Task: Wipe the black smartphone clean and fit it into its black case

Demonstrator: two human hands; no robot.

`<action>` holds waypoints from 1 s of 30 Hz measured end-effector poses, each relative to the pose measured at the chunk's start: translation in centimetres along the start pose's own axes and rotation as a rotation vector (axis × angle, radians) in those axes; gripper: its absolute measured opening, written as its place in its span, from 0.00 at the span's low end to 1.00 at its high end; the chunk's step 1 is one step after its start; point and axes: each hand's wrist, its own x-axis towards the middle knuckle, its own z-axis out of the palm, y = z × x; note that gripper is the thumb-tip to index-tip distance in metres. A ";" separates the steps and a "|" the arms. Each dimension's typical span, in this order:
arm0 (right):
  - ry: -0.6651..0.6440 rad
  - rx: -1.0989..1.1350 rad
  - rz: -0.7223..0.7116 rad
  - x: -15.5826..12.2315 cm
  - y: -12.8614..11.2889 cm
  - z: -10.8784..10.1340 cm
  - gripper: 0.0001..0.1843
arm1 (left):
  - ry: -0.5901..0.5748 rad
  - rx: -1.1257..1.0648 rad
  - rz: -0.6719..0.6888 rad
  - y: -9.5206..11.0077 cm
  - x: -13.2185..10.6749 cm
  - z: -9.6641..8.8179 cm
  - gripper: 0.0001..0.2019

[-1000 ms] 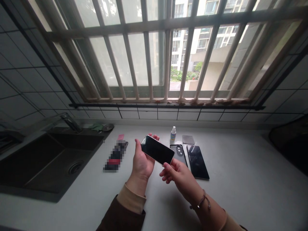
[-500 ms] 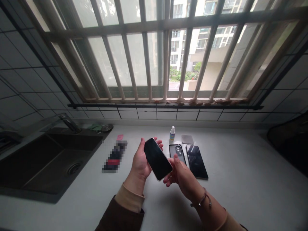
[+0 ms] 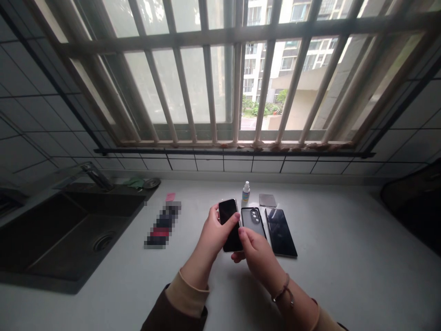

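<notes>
A smartphone (image 3: 228,212) with a dark screen is held above the counter between both hands. My left hand (image 3: 214,232) wraps its left side, the thumb lying across the screen. At the lower right edge my right hand (image 3: 257,250) pinches the phone, its thumb on the front and fingers partly hidden underneath. Just behind the right hand lies a black phone case (image 3: 251,218) with camera cutouts. To its right rests a dark, flat tablet-like device (image 3: 283,232).
A small white-capped bottle (image 3: 245,192) and a grey square cloth (image 3: 268,200) stand behind the case. On the left are a pink slip (image 3: 170,196), a pixelated dark item (image 3: 163,225) and a sink (image 3: 65,285) with a faucet (image 3: 98,175). A barred window (image 3: 220,37) is ahead.
The phone has turned more upright and shifted slightly right. My left thumb has swung over onto the screen, and my right fingers have closed on the phone's lower edge.
</notes>
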 end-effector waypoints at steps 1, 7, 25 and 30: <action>-0.010 -0.079 -0.033 -0.1 0.0 -0.1 0.38 | 0.033 0.067 0.020 0.1 -0.2 0.0 0.40; -0.040 -0.342 -0.149 -0.6 -0.7 0.1 0.30 | 0.149 0.382 0.035 1.0 -1.0 -0.2 0.36; 0.083 -0.616 -0.260 -0.3 -1.0 -0.9 0.15 | 0.226 1.476 0.155 -0.1 1.0 -1.8 0.24; 0.137 -0.692 -0.259 -0.3 -1.2 -1.1 0.14 | 0.223 1.413 0.146 -0.8 1.2 -1.5 0.26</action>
